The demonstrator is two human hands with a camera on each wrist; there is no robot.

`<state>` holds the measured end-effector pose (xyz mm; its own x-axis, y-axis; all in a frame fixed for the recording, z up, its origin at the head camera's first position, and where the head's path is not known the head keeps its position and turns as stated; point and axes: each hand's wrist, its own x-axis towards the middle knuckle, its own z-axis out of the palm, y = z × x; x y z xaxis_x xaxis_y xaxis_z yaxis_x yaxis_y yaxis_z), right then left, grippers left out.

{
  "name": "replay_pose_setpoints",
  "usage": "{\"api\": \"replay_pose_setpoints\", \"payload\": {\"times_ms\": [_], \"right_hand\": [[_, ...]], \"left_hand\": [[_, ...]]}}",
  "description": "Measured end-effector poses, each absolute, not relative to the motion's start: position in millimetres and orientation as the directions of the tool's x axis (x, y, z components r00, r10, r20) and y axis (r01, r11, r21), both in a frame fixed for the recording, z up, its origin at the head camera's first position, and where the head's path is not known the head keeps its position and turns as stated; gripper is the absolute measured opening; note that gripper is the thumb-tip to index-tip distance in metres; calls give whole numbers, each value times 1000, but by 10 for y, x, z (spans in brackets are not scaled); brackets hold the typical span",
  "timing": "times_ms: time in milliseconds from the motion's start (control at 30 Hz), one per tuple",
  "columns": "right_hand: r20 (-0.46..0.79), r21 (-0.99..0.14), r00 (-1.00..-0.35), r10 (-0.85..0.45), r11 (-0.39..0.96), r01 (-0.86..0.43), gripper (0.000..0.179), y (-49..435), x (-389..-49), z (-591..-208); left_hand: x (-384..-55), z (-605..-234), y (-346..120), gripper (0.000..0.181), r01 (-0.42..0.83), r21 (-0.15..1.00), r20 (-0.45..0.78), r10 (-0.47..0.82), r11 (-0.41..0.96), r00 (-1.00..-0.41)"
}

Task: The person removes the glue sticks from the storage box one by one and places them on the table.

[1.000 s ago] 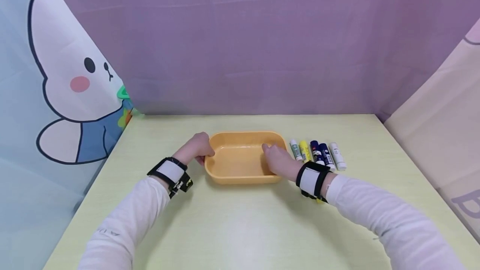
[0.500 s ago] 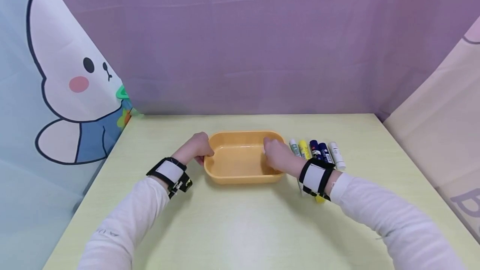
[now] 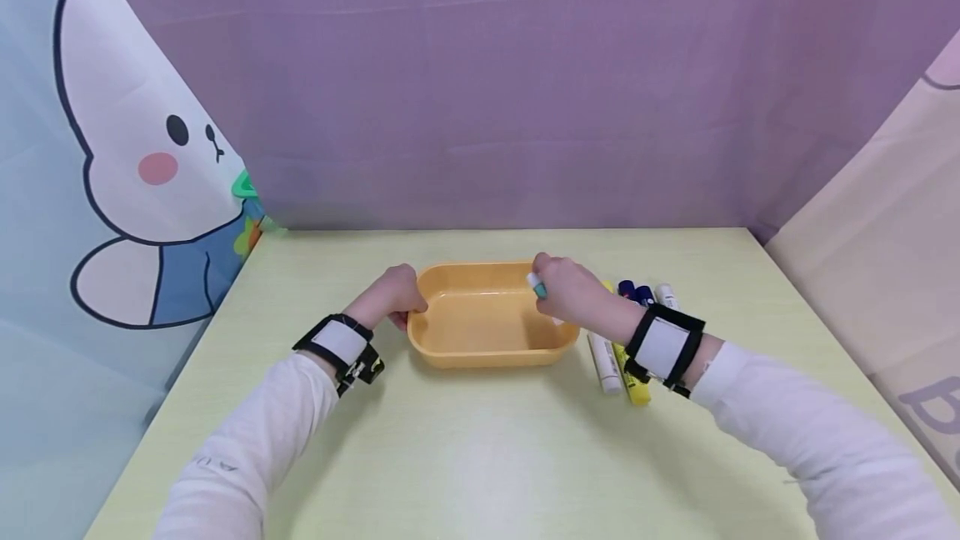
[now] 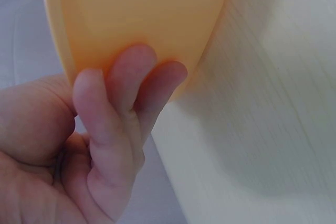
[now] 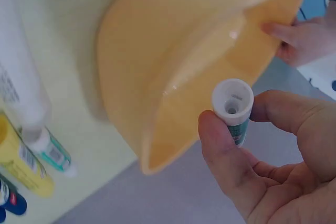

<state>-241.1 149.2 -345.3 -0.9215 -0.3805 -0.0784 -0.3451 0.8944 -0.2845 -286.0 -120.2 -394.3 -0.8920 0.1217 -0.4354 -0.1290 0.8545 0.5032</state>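
Note:
My left hand (image 3: 392, 294) grips the left end of a yellow-orange plastic basin (image 3: 491, 359) on the table, thumb inside. In the left wrist view its fingertips (image 4: 139, 56) press the outside wall. Over the basin's right end, my right hand (image 3: 579, 297) pinches a small white and green glue stick (image 3: 537, 285) between thumb and fingers. Seen in the right wrist view, the stick's hollow white end (image 5: 232, 98) faces the camera. That hand hangs above the rim, and the basin holds nothing in the part that shows.
Several glue sticks lie right of the basin: a white one (image 3: 603, 363) and a yellow one (image 3: 634, 382) in front, navy ones (image 3: 643, 295) and a white one (image 3: 666, 296) behind, partly covered by my right wrist. A purple cloth (image 3: 480, 90) hangs behind the table (image 3: 450, 457).
My right hand has risen and moved slightly back and right from the basin's right end, and the glue stick in it now shows. The left hand and basin have stayed almost still.

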Motion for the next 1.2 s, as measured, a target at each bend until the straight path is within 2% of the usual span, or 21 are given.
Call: {"api": "replay_pose_setpoints", "payload": {"times_ms": [200, 667, 933, 1200], "right_hand": [[-76, -341, -935, -347, 890, -303, 45, 1709, -2332, -3267], [-28, -353, -977, -211, 917, -188, 51, 2419, -2163, -3144], [-11, -370, -980, -198, 912, -180, 49, 2747, -1983, -3303], [-19, -385, -981, -194, 907, -172, 46, 2919, -1862, -3677]], "left_hand": [[-2867, -3947, -1208, 26, -120, 498, -429, 124, 859, -895], [-2841, -3915, -1231, 21, -113, 488, -421, 120, 866, -899], [-2825, -3925, -1233, 21, -116, 496, -421, 122, 861, -899], [-2822, -3926, -1223, 19, -103, 511, -411, 138, 853, -901]]}}
